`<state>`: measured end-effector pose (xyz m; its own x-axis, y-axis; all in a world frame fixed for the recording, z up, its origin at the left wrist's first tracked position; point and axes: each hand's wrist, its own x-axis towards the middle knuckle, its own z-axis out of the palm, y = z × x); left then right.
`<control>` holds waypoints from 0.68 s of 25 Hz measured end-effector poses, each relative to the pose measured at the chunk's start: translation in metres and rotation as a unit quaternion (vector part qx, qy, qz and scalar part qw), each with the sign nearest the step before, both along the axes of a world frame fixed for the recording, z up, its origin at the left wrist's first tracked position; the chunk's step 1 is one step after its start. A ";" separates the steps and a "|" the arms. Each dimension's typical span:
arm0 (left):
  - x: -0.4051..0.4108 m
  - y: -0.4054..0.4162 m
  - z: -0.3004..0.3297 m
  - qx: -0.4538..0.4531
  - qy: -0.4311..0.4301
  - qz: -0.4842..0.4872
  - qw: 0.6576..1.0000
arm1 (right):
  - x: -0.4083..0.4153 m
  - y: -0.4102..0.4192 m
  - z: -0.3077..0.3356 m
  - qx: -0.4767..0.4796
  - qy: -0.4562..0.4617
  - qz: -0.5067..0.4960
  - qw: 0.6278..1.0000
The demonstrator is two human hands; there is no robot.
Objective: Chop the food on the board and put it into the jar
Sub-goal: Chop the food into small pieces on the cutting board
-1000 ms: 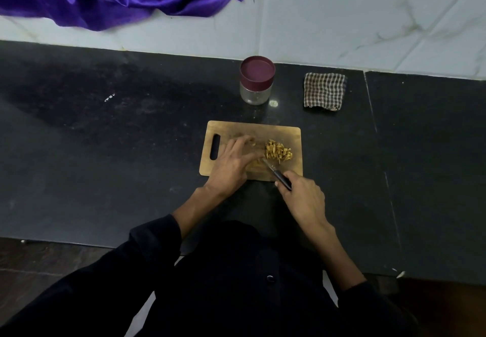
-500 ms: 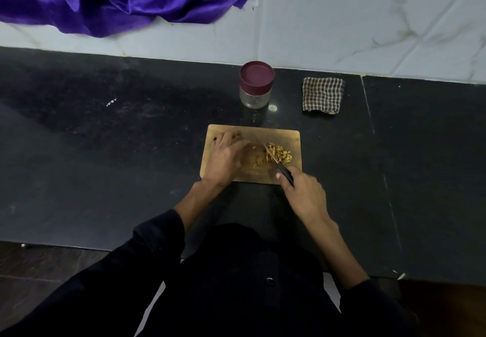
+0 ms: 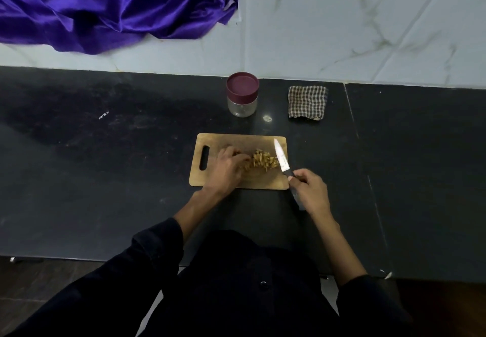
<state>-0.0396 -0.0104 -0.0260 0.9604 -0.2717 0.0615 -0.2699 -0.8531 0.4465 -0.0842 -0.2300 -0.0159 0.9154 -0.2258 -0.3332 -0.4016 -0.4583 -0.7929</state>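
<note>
My left hand [image 3: 226, 168] gathers the food [image 3: 264, 162], fingers apparently curled; my right hand [image 3: 310, 188] clamps the knife [image 3: 282, 160]. Keep fingertips tucked; chop evenly.

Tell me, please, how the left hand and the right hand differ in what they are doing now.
The left hand lies on the cutting board, fingers touching the chopped food; the right hand is just off the board's near right corner. The left hand holds no tool; the right hand grips the knife, blade beside the pile. Both come from dark sleeves.
</note>
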 end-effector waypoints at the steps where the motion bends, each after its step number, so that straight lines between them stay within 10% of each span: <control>1: 0.000 -0.006 0.002 0.007 0.005 -0.004 1.000 | 0.002 -0.011 -0.004 0.005 0.008 -0.021 1.000; 17: -0.003 -0.037 -0.002 0.009 0.071 0.011 0.997 | 0.042 -0.057 -0.043 -0.074 0.062 -0.057 0.994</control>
<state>-0.0428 -0.0471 -0.0282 0.9646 -0.2513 -0.0807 -0.1868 -0.8660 0.4638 -0.0426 -0.2874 -0.0591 0.8345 -0.3808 -0.3983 -0.5489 -0.5113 -0.6613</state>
